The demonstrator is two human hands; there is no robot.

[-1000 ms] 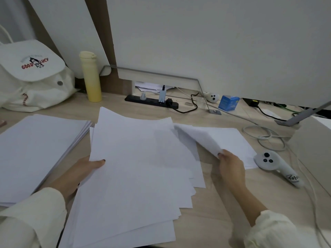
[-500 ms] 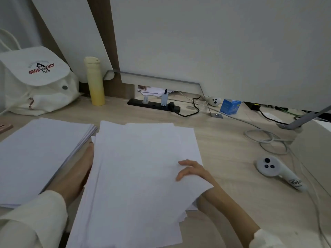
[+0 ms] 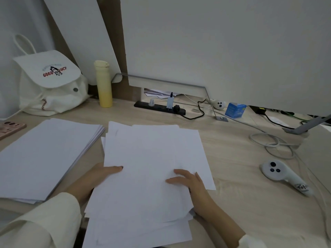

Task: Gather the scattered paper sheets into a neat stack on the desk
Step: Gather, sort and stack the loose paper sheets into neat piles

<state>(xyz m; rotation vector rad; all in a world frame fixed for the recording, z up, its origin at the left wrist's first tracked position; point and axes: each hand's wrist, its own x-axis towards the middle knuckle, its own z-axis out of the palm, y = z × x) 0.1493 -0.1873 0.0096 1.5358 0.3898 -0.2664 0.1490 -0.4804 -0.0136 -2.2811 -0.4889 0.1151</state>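
Note:
A loose, uneven pile of white paper sheets point(image 3: 152, 158) lies fanned on the wooden desk point(image 3: 232, 158) in front of me. My left hand point(image 3: 96, 178) grips the pile's left edge, thumb on top and fingers hidden beneath the sheets. On the top sheet near the pile's right side rests my right hand point(image 3: 188, 181), fingers spread and nearly flat. A thicker, squared stack of white paper point(image 3: 44, 154) sits to the left, just apart from the loose pile.
A white backpack point(image 3: 48, 83) and a yellow bottle point(image 3: 103, 83) stand at the back left, with a pink phone point(image 3: 10, 126) at the left edge. A power strip point(image 3: 159, 106), blue box point(image 3: 234, 110), coiled cable point(image 3: 274, 144), white controller point(image 3: 283, 176) and white box point(image 3: 318, 154) occupy the right.
My right hand carried the sheet from the right onto the pile and now rests on top of it. My left thumb has come back over the pile's left edge.

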